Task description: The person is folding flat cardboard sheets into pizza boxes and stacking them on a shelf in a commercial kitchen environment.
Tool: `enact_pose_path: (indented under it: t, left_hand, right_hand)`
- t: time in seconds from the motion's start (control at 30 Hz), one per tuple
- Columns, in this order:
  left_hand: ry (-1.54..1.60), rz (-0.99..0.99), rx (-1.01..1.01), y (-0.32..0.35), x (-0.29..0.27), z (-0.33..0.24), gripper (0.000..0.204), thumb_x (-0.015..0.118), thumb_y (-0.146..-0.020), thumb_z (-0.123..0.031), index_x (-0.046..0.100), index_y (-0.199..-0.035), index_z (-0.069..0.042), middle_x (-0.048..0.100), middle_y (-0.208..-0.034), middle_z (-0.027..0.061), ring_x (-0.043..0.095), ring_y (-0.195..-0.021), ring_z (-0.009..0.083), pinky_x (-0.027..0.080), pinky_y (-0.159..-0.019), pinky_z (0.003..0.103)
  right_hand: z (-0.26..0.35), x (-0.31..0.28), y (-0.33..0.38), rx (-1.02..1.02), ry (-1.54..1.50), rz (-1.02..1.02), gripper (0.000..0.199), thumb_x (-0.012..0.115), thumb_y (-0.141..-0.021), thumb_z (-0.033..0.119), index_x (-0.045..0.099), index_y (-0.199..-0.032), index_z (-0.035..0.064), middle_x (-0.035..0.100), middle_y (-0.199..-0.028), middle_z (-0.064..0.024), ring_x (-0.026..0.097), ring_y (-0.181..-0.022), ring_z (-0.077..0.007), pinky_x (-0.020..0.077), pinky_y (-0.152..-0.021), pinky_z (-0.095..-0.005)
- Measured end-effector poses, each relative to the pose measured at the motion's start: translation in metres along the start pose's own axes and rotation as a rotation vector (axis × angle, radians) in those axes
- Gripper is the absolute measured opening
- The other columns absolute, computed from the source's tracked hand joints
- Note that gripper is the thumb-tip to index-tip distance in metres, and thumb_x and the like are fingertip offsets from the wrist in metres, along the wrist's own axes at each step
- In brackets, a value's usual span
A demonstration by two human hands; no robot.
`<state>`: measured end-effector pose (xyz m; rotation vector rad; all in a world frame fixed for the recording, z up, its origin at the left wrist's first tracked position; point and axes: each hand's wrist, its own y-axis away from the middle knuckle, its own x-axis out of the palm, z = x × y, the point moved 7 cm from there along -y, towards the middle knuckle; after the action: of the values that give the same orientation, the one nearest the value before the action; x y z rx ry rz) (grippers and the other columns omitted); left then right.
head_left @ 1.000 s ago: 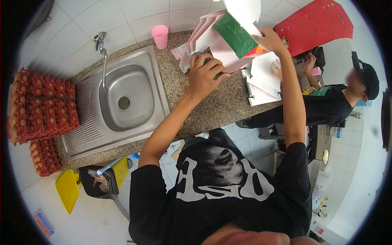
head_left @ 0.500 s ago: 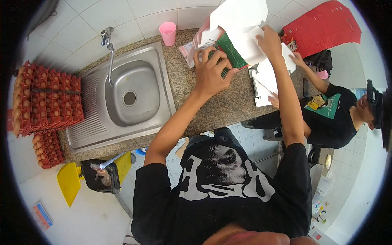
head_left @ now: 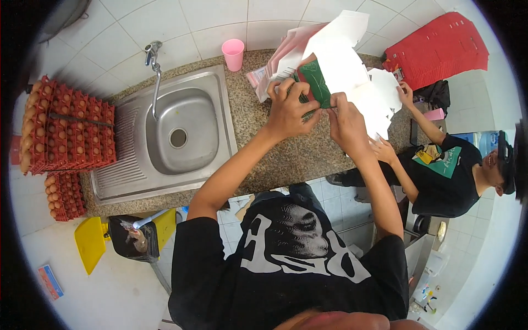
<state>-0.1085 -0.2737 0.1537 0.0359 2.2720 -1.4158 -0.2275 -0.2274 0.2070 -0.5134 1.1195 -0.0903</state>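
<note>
A part-folded carton, white inside (head_left: 342,63) with a green outer panel (head_left: 315,77), stands tilted on the granite counter. My left hand (head_left: 291,110) has its fingers curled round the carton's left side. At its near corner my right hand (head_left: 347,122) pinches the edge of the green panel, fingers close to my left thumb. Behind my left hand a stack of white and pink flat cartons (head_left: 283,49) leans by the wall. On the right another white carton (head_left: 383,85) lies between a co-worker's hands (head_left: 406,94).
A steel sink (head_left: 225,118) with a tap (head_left: 156,77) is on the left, a pink cup (head_left: 233,55) behind it. Red trays of eggs (head_left: 71,126) are piled at far left. Red flat cartons (head_left: 434,52) stand at back right. The co-worker (head_left: 445,165) is close on my right.
My right hand has come down from the white flap to the near corner of the green panel, beside my left hand. The co-worker's nearer hand has shifted along the other carton.
</note>
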Motion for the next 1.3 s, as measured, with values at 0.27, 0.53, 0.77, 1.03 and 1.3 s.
enact_pose_path:
  t: [0.27, 0.53, 0.77, 1.03, 1.3]
  left_hand:
    - [-0.036, 0.021, -0.024, 0.012, 0.010, 0.007, 0.024, 0.079, -0.064, -0.037, 0.066, -0.072, -0.018, 0.047, -0.100, 0.0024, 0.037, -0.110, 0.0269, 0.023, -0.092, 0.051]
    - [-0.257, 0.072, -0.202, 0.018, 0.002, 0.035, 0.062, 0.079, -0.057, -0.062, 0.069, -0.101, -0.020, 0.045, -0.102, 0.0041, 0.037, -0.109, 0.0271, 0.022, -0.088, 0.049]
    - [-0.252, 0.006, -0.284, 0.018, -0.004, 0.032, 0.072, 0.079, -0.049, -0.068, 0.069, -0.104, -0.023, 0.046, -0.099, 0.0035, 0.038, -0.107, 0.0257, 0.021, -0.086, 0.048]
    - [-0.135, 0.039, -0.274, 0.042, 0.013, 0.007, 0.067, 0.081, -0.047, -0.064, 0.067, -0.100, -0.025, 0.043, -0.100, 0.0050, 0.035, -0.108, 0.0288, 0.020, -0.087, 0.048]
    - [-0.161, -0.032, -0.263, 0.049, 0.023, -0.001, 0.057, 0.080, -0.057, -0.041, 0.065, -0.109, -0.022, 0.050, -0.112, 0.0098, 0.037, -0.114, 0.0303, 0.019, -0.092, 0.048]
  right_hand:
    - [-0.010, 0.012, 0.000, 0.078, 0.017, 0.188, 0.024, 0.059, -0.085, 0.008, 0.040, -0.100, 0.0051, 0.057, -0.066, -0.0194, 0.060, -0.067, -0.0421, 0.0442, -0.058, -0.0510]
    - [-0.010, 0.052, -0.066, 0.233, 0.255, 0.152, 0.023, 0.057, -0.091, 0.022, 0.045, -0.102, 0.0046, 0.062, -0.065, -0.0192, 0.063, -0.062, -0.0416, 0.0479, -0.053, -0.0516]
    - [-0.013, 0.050, -0.058, 0.246, 0.282, 0.255, 0.021, 0.056, -0.090, 0.018, 0.050, -0.102, 0.0023, 0.062, -0.068, -0.0232, 0.063, -0.066, -0.0447, 0.0487, -0.059, -0.0544]
    - [-0.014, 0.033, -0.012, 0.300, 0.249, 0.180, 0.020, 0.057, -0.084, 0.011, 0.053, -0.103, 0.0042, 0.063, -0.067, -0.0224, 0.064, -0.064, -0.0424, 0.0492, -0.056, -0.0527]
    - [-0.010, 0.051, -0.001, 0.359, 0.175, 0.228, 0.019, 0.051, -0.084, 0.016, 0.052, -0.097, 0.0030, 0.064, -0.066, -0.0216, 0.065, -0.063, -0.0424, 0.0511, -0.056, -0.0518]
